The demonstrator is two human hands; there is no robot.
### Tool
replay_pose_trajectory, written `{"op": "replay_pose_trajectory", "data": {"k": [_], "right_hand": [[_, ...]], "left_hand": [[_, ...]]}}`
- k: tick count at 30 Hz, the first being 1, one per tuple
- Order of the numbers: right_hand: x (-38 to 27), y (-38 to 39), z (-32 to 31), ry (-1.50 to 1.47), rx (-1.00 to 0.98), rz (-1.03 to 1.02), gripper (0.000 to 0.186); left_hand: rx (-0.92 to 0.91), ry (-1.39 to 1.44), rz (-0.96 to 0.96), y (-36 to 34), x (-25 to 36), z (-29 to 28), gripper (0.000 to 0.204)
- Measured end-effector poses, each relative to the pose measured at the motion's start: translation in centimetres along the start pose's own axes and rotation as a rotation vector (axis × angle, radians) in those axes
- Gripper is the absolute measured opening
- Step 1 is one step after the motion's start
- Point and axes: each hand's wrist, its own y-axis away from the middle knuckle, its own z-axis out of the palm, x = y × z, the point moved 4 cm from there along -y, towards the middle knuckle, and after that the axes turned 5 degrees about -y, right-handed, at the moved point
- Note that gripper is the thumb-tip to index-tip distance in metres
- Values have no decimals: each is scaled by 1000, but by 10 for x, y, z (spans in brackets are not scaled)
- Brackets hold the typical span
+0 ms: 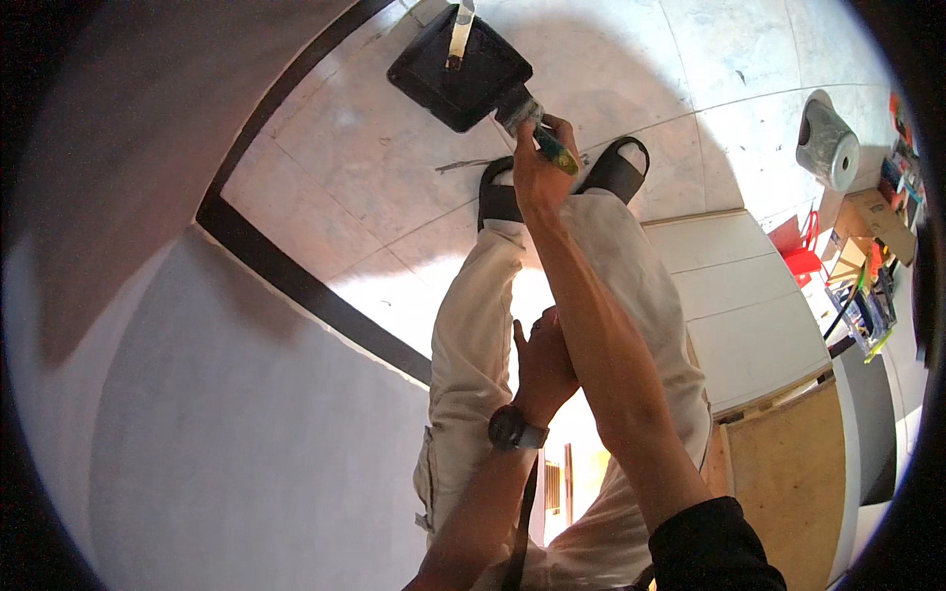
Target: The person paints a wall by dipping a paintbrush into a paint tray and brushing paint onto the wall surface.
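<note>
My right hand (544, 177) reaches forward and is closed round the green handle of a paintbrush (558, 151). The brush's bristle end touches the near right corner of a black, square-shaped paint tray (463, 74) on the floor. Inside the tray lies a narrow pale stick (460, 34) with a dark end; its other end runs out of the picture. My left hand (545, 362), below a dark wristwatch (508, 426), hovers between my knees with its thumb stretched out. Its other fingers are partly behind my right forearm, and nothing shows in it.
Grey-white walls (246, 394) with a dark skirting (296, 281) meet in a corner at left. My sandals (616, 175) stand on the tiled floor. At right are a grey plastic stool (828, 146), a white-tiled step (734, 286), a red bag (800, 254), cardboard boxes (880, 222) and assorted clutter.
</note>
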Motion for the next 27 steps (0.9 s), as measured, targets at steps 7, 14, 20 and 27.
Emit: {"op": "replay_pose_trajectory", "data": {"k": [7,14,20,27], "right_hand": [[-16,-17,-28,-6,-180,-75,25],[-24,-33,-1,415,-780,-927,59],[-3,-16,4,597,-902,-1270,45],[14,-12,-7,606,-916,-1198,47]], "left_hand": [[-61,137,-155,-7,4,-11,43],[-8,144,-136,-8,7,-14,39],[5,108,-131,-9,8,-15,40],[9,130,-134,-9,9,-10,39]]}}
